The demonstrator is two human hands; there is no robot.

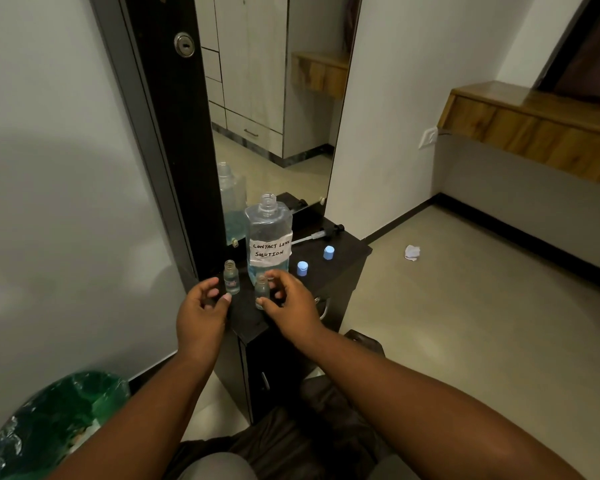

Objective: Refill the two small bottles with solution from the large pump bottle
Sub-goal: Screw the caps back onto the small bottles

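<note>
Clear glass sits between both hands: the right hand [289, 303] curls loosely around a small uncapped bottle [262, 291] standing on the dark cabinet top [248, 318], thumb tip at its base, fingers beside it; whether it truly pinches the glass I cannot tell. The left hand [201, 308] hovers half-curled and empty, just beside the second small bottle [231, 277], also uncapped and upright. Behind them stands the large bottle [268, 235], its neck open, blue liquid low inside, a paper label reading "contact lens solution". Its pump [321, 233] lies on the top behind it. Two blue caps [302, 268] rest to the right. A mirror [274, 98] rises behind, and a green-lined bin [54, 426] stands on the floor at lower left
</note>
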